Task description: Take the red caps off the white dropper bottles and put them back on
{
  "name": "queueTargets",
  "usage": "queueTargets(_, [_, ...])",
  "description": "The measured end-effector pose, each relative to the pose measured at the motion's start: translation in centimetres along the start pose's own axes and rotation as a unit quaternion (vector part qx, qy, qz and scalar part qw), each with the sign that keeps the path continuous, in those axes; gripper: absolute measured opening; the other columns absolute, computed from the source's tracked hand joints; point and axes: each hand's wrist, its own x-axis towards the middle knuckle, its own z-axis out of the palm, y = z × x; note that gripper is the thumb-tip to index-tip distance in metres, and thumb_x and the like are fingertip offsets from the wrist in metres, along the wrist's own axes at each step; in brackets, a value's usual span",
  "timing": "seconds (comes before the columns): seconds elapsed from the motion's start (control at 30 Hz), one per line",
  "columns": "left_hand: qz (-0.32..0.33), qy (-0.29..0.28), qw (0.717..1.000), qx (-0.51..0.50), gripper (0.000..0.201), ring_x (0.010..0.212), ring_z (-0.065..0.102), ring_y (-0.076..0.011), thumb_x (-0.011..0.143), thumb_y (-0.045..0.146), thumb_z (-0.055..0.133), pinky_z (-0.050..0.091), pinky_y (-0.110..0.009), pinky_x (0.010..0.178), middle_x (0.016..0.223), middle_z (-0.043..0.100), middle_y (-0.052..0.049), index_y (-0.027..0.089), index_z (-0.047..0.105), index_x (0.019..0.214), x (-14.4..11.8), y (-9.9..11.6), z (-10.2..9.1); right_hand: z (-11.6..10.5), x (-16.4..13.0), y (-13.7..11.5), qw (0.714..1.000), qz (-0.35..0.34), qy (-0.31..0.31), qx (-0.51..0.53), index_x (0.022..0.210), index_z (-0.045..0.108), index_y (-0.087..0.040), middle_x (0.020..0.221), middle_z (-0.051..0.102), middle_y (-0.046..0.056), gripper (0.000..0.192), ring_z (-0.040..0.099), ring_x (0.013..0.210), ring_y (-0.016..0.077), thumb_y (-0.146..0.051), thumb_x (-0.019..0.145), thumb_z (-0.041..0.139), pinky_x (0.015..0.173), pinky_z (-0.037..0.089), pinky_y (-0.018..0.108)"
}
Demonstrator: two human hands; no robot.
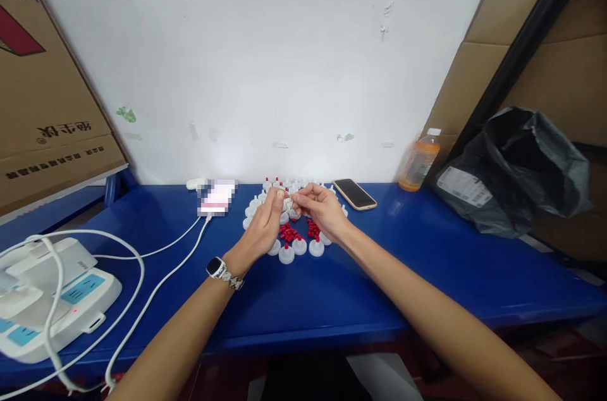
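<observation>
My left hand (266,224), with a watch on its wrist, and my right hand (322,208) meet above a cluster of small white caps (286,253) on the blue table (360,287). Both pinch a small white cap (286,200) between their fingertips. Several tiny red pieces (290,233) lie in a heap inside the ring of white caps, just under my hands. Some caps at the back carry red tips (267,181).
A smartphone (355,193) lies face up right of the caps, an orange drink bottle (419,160) beyond it, a black plastic bag (516,167) at far right. A white power strip (52,293) with cables sits at left, a blurred charging device (217,197) behind. Cardboard leans on both sides.
</observation>
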Motion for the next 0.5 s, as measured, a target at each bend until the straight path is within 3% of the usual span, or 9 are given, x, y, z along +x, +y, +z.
queueTargets(0.17, [-0.011,0.009,0.996,-0.083,0.044,0.085,0.063,-0.0182,0.102,0.058,0.019,0.053,-0.036,0.082,0.091,0.062,-0.004,0.024,0.048,0.102,0.3,0.3,0.6,1.0,-0.3,0.2,0.999,-0.033,0.005,0.019,0.069,0.057,-0.019,0.061,0.065,-0.002,0.037,0.055,0.055,0.0103,-0.043,0.065,0.086,0.057,0.044,0.026])
queueTargets(0.37, [-0.025,0.012,0.993,-0.112,0.044,0.077,0.060,-0.0171,0.101,0.059,0.018,0.053,-0.034,0.075,0.088,0.060,-0.003,0.025,0.046,0.099,0.5,0.3,0.9,2.1,-0.8,0.5,0.997,-0.075,0.023,-0.027,0.067,0.053,-0.022,0.058,0.061,-0.003,0.041,0.054,0.055,0.0119,-0.051,0.068,0.081,0.059,0.047,0.029])
queueTargets(0.5, [-0.017,-0.002,0.995,-0.100,0.047,0.078,0.059,-0.0180,0.101,0.060,0.016,0.051,-0.034,0.075,0.090,0.060,-0.003,0.025,0.048,0.103,0.6,-0.1,0.4,2.0,-0.8,-0.5,0.995,-0.078,0.001,-0.069,0.068,0.052,-0.022,0.058,0.061,-0.003,0.041,0.054,0.054,0.0124,-0.052,0.070,0.080,0.057,0.046,0.029])
